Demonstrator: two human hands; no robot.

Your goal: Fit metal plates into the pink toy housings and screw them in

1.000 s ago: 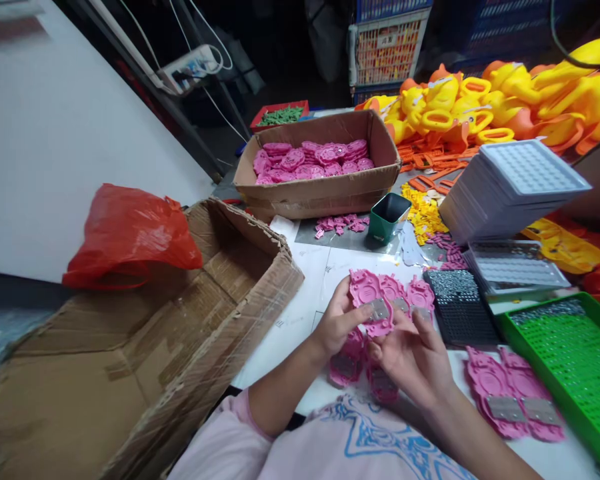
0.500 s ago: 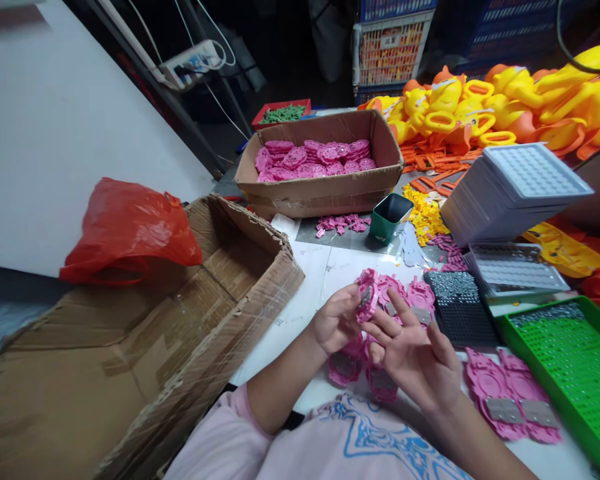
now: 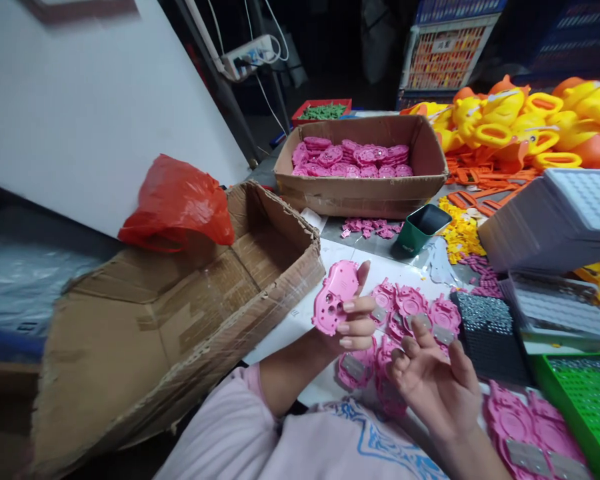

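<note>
The pink, oblong plastic casing with a lumpy edge and round holes (image 3: pixel 336 297) sits just right of the frame's centre, raised above the white tabletop (image 3: pixel 345 252); its long axis slants from upper right to lower left, the holed end lower and the smooth outer face towards the camera. The left hand (image 3: pixel 359 325) grips it by its right edge, fingertips lapping over that edge, the thumb hidden; so the casing lies to the upper left of those fingers, and the left hand is clearly the nearer one. The right hand (image 3: pixel 437 390) is at lower right, well apart from the casing; palm up, fingers loosely curled, it shows nothing held. To the casing's left is the torn-rimmed brown cardboard box (image 3: pixel 284 288), near it in the frame; the gap in depth cannot be told. Pink plastic casings with grey rectangular panels (image 3: pixel 411 301) lie above the right hand; whether it touches any is unclear.
</note>
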